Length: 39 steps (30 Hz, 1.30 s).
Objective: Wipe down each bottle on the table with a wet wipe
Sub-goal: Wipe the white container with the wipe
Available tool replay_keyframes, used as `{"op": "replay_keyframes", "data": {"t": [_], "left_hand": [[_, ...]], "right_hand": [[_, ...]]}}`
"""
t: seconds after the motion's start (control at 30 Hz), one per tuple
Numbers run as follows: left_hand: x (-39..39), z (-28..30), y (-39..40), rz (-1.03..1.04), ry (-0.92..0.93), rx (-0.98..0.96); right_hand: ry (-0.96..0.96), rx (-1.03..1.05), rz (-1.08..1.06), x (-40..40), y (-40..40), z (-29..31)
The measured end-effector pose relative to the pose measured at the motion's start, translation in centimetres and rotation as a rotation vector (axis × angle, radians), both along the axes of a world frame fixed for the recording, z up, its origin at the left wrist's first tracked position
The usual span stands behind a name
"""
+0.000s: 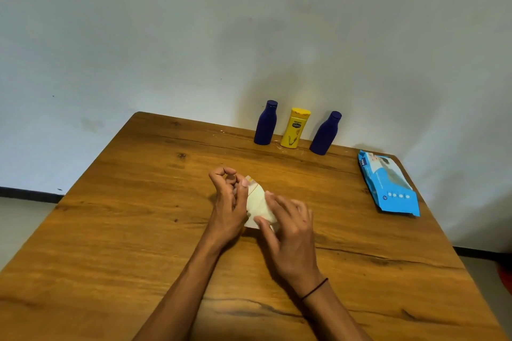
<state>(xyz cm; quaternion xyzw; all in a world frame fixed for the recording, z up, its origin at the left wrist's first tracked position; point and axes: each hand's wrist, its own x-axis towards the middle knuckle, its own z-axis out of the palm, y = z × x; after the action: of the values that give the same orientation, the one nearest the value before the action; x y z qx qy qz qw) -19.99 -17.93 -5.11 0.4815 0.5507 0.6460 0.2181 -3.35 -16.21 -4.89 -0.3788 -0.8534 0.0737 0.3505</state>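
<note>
A pale cream bottle point(257, 200) lies tilted between both hands at the middle of the wooden table point(144, 230). My left hand point(227, 206) grips its left side, with the thumb on top near the cap end. My right hand point(291, 232) presses a white wet wipe point(273, 224) against the bottle's right and lower side; the fingers hide most of the wipe. Three bottles stand upright at the table's far edge: a dark blue bottle point(265, 123), a yellow bottle point(294, 128) and a second dark blue bottle point(325, 133).
A blue pack of wet wipes point(389, 188) lies flat near the table's right edge. A pale wall rises directly behind the far edge. The floor shows past the table on the left and right.
</note>
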Motion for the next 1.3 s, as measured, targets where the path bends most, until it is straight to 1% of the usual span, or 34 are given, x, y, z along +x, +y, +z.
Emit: {"op": "replay_keyframes", "data": {"t": [0.1, 0.2, 0.23, 0.27, 0.3, 0.33, 0.37, 0.4, 0.5, 0.53, 0.63, 0.7, 0.73, 0.8, 0.9, 1.0, 1.03, 1.1, 1.13, 1.17, 1.2, 1.23, 1.3], "left_hand": [[-0.2, 0.1, -0.1, 0.002, -0.017, 0.007], [-0.3, 0.3, -0.2, -0.003, -0.021, 0.010], [-0.3, 0.3, -0.2, 0.000, -0.019, 0.014], [-0.3, 0.3, -0.1, 0.007, -0.015, 0.013], [-0.4, 0.3, -0.1, 0.014, -0.015, 0.005], [-0.4, 0.3, 0.0, 0.021, -0.018, -0.009], [-0.4, 0.2, 0.0, 0.027, -0.020, -0.020], [-0.4, 0.2, 0.1, 0.033, -0.022, -0.029], [-0.5, 0.0, 0.3, 0.061, -0.025, -0.043], [-0.6, 0.0, 0.3, 0.073, -0.025, -0.050], [-0.9, -0.2, 0.4, 0.111, -0.028, -0.056], [-1.0, -0.4, 0.5, 0.121, -0.029, -0.052], [-0.9, -0.3, 0.6, 0.119, -0.030, -0.053], [-0.8, -0.2, 0.6, 0.105, -0.040, -0.054], [-0.7, 0.1, 0.4, 0.088, -0.054, -0.049], [-0.8, 0.2, 0.3, 0.080, -0.075, -0.034], [-0.8, 0.3, 0.3, 0.076, -0.093, -0.026], [-0.9, 0.4, 0.2, 0.069, -0.133, -0.011], [-0.9, 0.4, 0.2, 0.063, -0.161, -0.012], [-0.9, 0.3, 0.2, 0.051, -0.201, -0.020], [-0.9, 0.2, 0.3, 0.032, -0.240, -0.032], [-0.9, 0.1, 0.4, 0.013, -0.260, -0.047], [-0.8, -0.2, 0.5, -0.032, -0.244, -0.097]], "right_hand": [[0.192, -0.403, 0.089, 0.0, 1.1, 1.2], [0.558, -1.017, 0.210, 0.1, 2.0, 1.8], [0.651, -1.184, 0.228, 0.2, 2.1, 1.8], [0.703, -1.284, 0.231, 0.3, 2.2, 1.8], [0.732, -1.333, 0.221, 0.4, 2.2, 1.8], [0.747, -1.339, 0.203, 0.6, 2.1, 1.7], [0.734, -1.295, 0.176, 0.6, 1.9, 1.6], [0.677, -1.196, 0.152, 0.6, 1.6, 1.6], [0.353, -0.790, 0.173, 0.7, 0.8, 1.4], [0.277, -0.697, 0.186, 0.7, 0.7, 1.4], [0.151, -0.585, 0.221, 0.6, 0.3, 1.1], [0.087, -0.512, 0.203, 0.4, -0.1, 0.9], [0.086, -0.490, 0.178, 0.4, -0.2, 0.6], [0.171, -0.503, 0.112, 0.3, -0.1, 0.3], [0.396, -0.731, 0.063, 0.0, 0.4, 0.5], [0.439, -0.855, 0.104, -0.4, 1.0, 0.9], [0.482, -0.928, 0.120, -0.5, 1.2, 0.8], [0.618, -1.144, 0.161, -0.9, 1.2, 0.7], [0.660, -1.211, 0.185, -1.0, 1.0, 0.7], [0.671, -1.210, 0.198, -1.2, 0.8, 0.8], [0.655, -1.142, 0.190, -1.3, 0.5, 0.9], [0.605, -1.014, 0.162, -1.4, 0.3, 1.0], [0.409, -0.649, 0.066, -1.1, 0.0, 1.2]]}}
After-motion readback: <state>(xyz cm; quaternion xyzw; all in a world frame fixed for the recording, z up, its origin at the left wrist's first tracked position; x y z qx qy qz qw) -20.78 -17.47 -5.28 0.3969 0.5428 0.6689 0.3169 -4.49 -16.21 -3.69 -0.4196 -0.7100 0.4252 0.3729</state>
